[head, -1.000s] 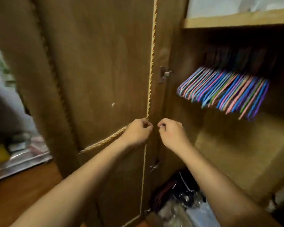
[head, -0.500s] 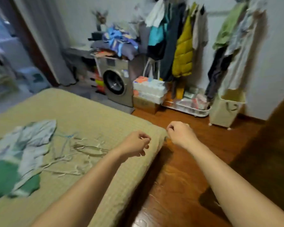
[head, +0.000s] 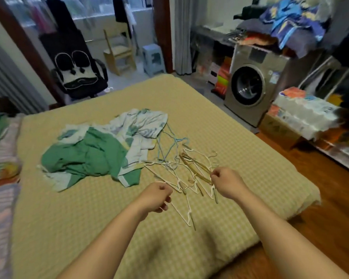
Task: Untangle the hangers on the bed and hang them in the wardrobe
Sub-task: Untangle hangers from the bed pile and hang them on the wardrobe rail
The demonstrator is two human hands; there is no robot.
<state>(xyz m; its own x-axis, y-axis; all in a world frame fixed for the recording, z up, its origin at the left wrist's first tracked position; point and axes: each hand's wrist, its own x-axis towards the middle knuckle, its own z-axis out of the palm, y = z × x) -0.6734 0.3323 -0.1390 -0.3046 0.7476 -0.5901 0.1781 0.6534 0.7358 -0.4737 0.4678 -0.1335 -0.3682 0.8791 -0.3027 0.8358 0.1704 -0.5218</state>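
1. I am now looking at the hangers (head: 181, 170) – a tangle of white, gold and pale blue wire lying on the bed (head: 240, 150), just beside a crumpled green and white cloth (head: 101, 152). A second ago I was facing the wardrobe; half a second ago the bed was only coming into view.
2. My right hand (head: 228, 183) is reaching the right edge of the pile, fingers curled and seemingly pinching a gold hanger wire. My left hand (head: 155, 197) is curled over the white hangers at the near edge; whether it is actually gripping one I cannot tell.
3. I am judging that another round of untangling is starting – a fair number of hangers are still on the bed.
4. The blue hangers are lying partly under the cloth, so it may be snagging them when I pull.
5. Farther out, a washing machine (head: 250, 89) is standing right of the bed, clothes piled on top of it, and a wooden chair (head: 119, 51) is sitting beyond the doorway.
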